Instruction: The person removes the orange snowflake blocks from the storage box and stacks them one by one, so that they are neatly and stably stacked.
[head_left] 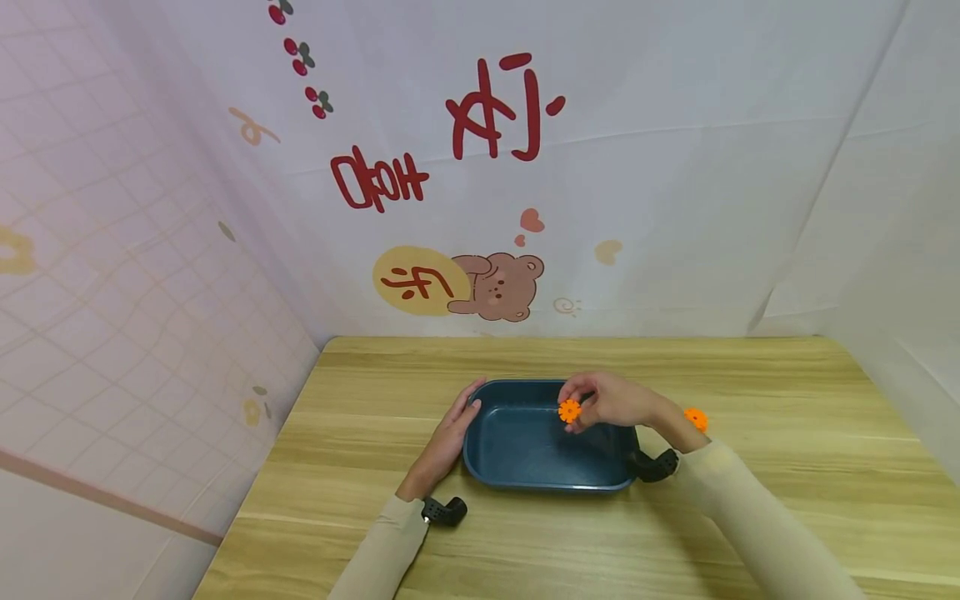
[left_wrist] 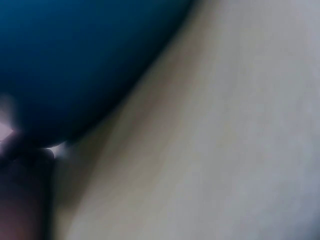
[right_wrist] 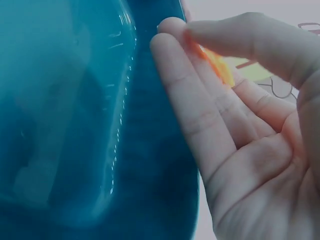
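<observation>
Above the right part of the dark blue tray, my right hand pinches an orange snowflake building disc between thumb and fingertips. In the right wrist view the same disc shows edge-on behind the thumb, partly hidden by the fingers. My left hand holds the tray's left rim, its thumb at the edge and its fingers along the outside. The left wrist view is blurred and shows the tray wall close up. A second orange disc lies on the table beyond the right forearm.
The tray stands on a wood-grain table. A white wall sheet with red characters and a printed bear rises behind the table. Black wrist cameras jut from both wrists, the right one close to the tray's right rim.
</observation>
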